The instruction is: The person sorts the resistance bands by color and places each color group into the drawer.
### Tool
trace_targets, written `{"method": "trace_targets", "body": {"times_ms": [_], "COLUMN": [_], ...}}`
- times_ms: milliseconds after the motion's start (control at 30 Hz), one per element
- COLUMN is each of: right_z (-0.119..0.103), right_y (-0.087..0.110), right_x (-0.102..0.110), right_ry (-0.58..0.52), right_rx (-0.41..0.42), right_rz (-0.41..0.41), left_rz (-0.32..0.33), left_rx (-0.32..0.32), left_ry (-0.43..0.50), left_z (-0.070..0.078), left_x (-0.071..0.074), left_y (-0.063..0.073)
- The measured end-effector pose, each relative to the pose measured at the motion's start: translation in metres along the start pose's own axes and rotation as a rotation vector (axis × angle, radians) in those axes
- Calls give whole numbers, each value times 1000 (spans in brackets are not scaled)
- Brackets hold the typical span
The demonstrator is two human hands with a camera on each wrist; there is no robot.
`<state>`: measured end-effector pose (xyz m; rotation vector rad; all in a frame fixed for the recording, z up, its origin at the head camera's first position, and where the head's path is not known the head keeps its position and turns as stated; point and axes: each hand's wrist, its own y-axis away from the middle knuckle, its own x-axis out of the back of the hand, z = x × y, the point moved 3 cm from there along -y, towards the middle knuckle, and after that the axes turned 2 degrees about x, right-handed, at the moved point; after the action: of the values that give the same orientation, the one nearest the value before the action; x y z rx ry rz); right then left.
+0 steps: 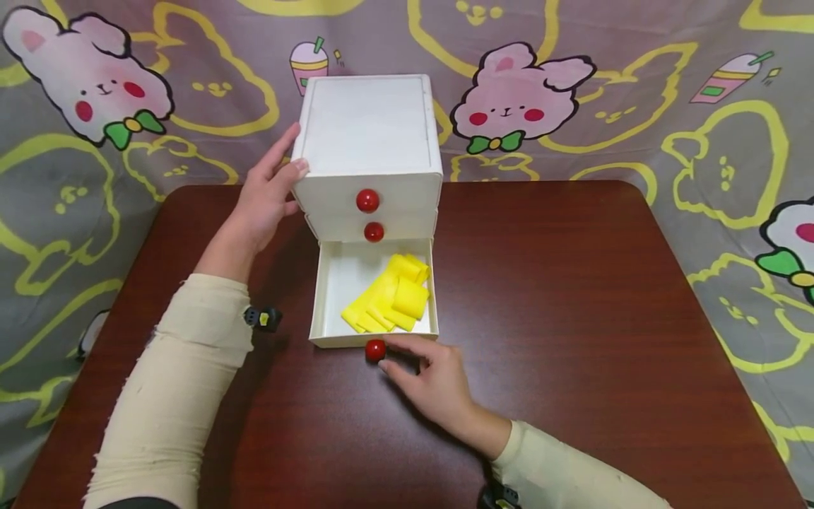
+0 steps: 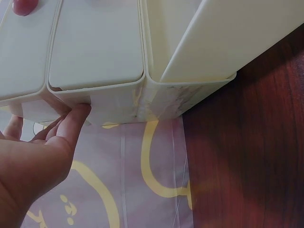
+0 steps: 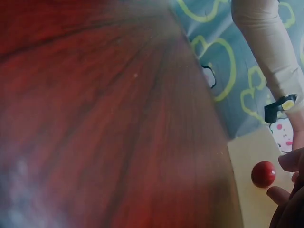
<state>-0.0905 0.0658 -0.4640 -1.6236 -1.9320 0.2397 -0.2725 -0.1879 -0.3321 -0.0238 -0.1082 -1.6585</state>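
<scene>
A white drawer cabinet [image 1: 372, 124] stands on the table, its bottom drawer [image 1: 337, 265] pulled out. Inside the drawer lie folded yellow strips [image 1: 388, 297], of cloth or a similar soft material. My left hand [image 1: 263, 187] rests against the cabinet's left side, and in the left wrist view that hand [image 2: 47, 147] touches the side wall. At the drawer's front, my right hand [image 1: 439, 382] has thumb and index finger spread beside the red round knob [image 1: 375, 350]. In the right wrist view the fingertips [image 3: 278, 194] appear just apart from this knob [image 3: 263, 174].
Two upper drawers with red knobs [image 1: 367, 201] are closed. The brown wooden table [image 1: 540, 283] extends on both sides of the cabinet. A patterned cloth [image 1: 636, 92] hangs behind and around the table.
</scene>
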Motion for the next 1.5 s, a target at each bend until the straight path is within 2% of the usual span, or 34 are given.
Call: {"method": "trace_targets", "body": {"times_ms": [100, 300, 700, 1033, 1267, 1500], "right_z": [2, 9, 13, 20, 28, 38], "right_y": [-1, 1, -4, -24, -44, -62], "right_x": [-5, -13, -18, -17, -19, -20], "right_ry": [2, 33, 99, 120, 157, 159], "right_rx": [5, -66, -84, -112, -102, -134], "right_rz": [-1, -22, 53, 75, 99, 116], "left_rz": [-1, 8, 8, 9, 6, 9], "left_rx": [-1, 9, 6, 6, -17, -27], "left_ry": [7, -2, -2, 0, 27, 32], "left_z": [0, -1, -1, -1, -1, 0], "left_x": [1, 1, 2, 0, -1, -1], "left_y": [0, 2, 4, 5, 3, 2]}}
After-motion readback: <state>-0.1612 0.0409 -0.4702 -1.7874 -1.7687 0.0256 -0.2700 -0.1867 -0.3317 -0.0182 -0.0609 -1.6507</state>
